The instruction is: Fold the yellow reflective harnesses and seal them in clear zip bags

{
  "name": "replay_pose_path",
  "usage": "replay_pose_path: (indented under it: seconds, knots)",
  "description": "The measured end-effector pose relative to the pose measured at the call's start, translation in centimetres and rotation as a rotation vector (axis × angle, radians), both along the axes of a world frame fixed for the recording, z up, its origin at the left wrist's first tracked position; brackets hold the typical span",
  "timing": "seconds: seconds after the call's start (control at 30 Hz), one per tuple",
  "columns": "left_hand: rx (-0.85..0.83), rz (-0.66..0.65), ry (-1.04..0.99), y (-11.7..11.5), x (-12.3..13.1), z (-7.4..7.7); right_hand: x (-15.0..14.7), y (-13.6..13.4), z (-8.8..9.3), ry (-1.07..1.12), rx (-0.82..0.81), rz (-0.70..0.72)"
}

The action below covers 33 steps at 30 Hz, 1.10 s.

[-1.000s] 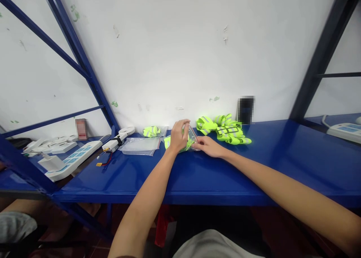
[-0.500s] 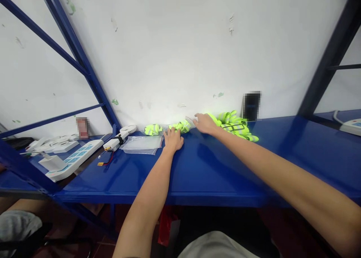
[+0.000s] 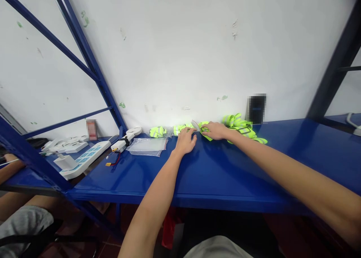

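My right hand (image 3: 216, 130) has its fingers closed on a small neon-yellow reflective strap bundle (image 3: 203, 127) at the back of the table. My left hand (image 3: 186, 141) lies with fingers apart at the front of a bagged strap bundle (image 3: 180, 129); its fingertips partly cover it. Between the hands, a clear plastic bag edge (image 3: 195, 125) stands up. Left of them lies another bagged strap bundle (image 3: 158, 132). Behind my right wrist spreads a loose pile of neon-yellow reflective straps (image 3: 239, 125), with dark strips among them.
Flat clear zip bags (image 3: 148, 146) lie on the blue table (image 3: 214, 175). Beyond them are a small white fan (image 3: 134, 131), a white device with wires (image 3: 120, 144) and a power strip (image 3: 88, 158). A dark blurred-out object (image 3: 256, 108) leans on the wall. Another person's arm (image 3: 11, 169) shows at far left.
My right hand has come down and toward me from the bag edge onto a strap bundle. My left hand has shifted slightly right. The camera view has turned a little left.
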<state>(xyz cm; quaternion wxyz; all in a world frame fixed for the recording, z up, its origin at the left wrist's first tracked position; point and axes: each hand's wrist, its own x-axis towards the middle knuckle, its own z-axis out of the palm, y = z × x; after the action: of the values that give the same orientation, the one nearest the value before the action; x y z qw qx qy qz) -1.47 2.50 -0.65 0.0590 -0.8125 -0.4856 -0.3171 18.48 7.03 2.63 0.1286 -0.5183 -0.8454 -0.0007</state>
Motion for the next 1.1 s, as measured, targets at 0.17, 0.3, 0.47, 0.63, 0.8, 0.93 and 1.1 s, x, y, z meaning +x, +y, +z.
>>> replay_pose_path:
  seconds: [0.17,0.3,0.47,0.63,0.8,0.93,1.1]
  knots:
    - [-0.035,-0.115,-0.032,0.0,0.0,-0.1,1.0,-0.3,0.5,0.055,0.090,-0.023]
    - [-0.072,-0.133,-0.052,-0.1,-0.4,-0.1,0.8,-0.9,0.2,0.069,-0.045,0.040]
    - [-0.158,-0.215,-0.104,-1.7,-1.7,-0.1,0.1,-3.9,-0.3,0.146,-0.067,0.083]
    - [-0.156,-0.273,-0.021,-3.5,-2.0,0.3,0.7,-6.3,0.4,0.246,-0.195,0.315]
    - [-0.158,-0.305,0.048,-3.6,-1.6,0.9,1.9,-6.7,0.7,0.383,-0.340,0.488]
    - [-0.153,-0.352,0.038,-3.4,-1.9,1.2,2.0,-5.9,-0.1,0.701,-0.346,0.527]
    - [-0.246,-0.331,-0.054,-2.4,-2.7,0.9,2.6,-5.5,-0.5,0.681,-0.390,0.408]
